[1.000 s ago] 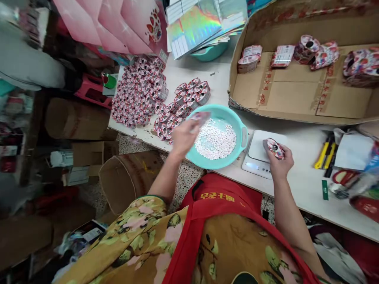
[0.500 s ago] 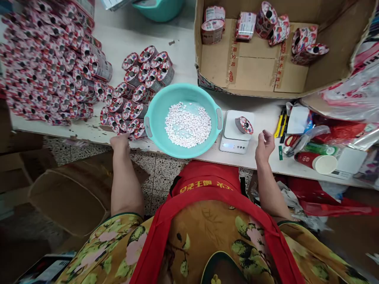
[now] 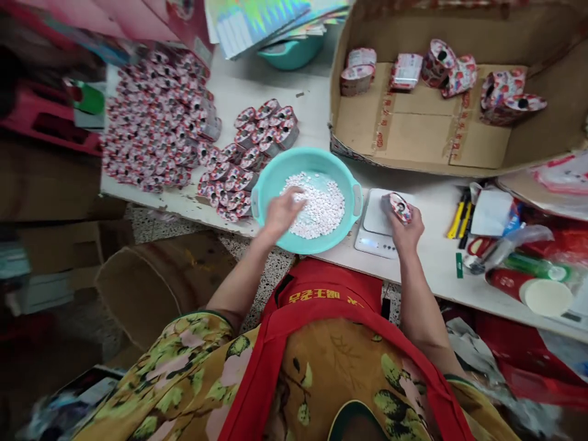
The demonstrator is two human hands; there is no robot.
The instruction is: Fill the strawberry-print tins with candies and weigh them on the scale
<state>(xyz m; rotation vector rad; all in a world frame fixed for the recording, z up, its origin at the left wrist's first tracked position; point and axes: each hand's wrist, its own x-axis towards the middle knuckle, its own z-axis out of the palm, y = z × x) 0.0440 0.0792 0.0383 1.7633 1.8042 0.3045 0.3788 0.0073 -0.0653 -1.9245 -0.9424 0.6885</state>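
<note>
My right hand [image 3: 407, 231] is closed around a red-and-white patterned packet [image 3: 399, 207] with a dark hole in its top, over the white scale [image 3: 377, 222]. My left hand [image 3: 285, 212] hangs over the left part of the turquoise basin [image 3: 310, 246], its fingers apart above small white tablets [image 3: 324, 208]. Whether its fingertips touch the tablets is hard to tell. Left of the basin, several packets like the held one [image 3: 269, 131] stand grouped on the table.
A large cardboard box [image 3: 413, 131] with several packets lies behind the scale. A big pile of packets [image 3: 156, 122] covers the table's left. Yellow cutters [image 3: 457, 219], a paper cup [image 3: 546, 297] and plastic bags are at the right. An open carton [image 3: 138, 294] is below left.
My left hand has moved from the table edge beside the packets to over the basin. My right hand has moved left and taken hold of the packet on the scale. The view has shifted.
</note>
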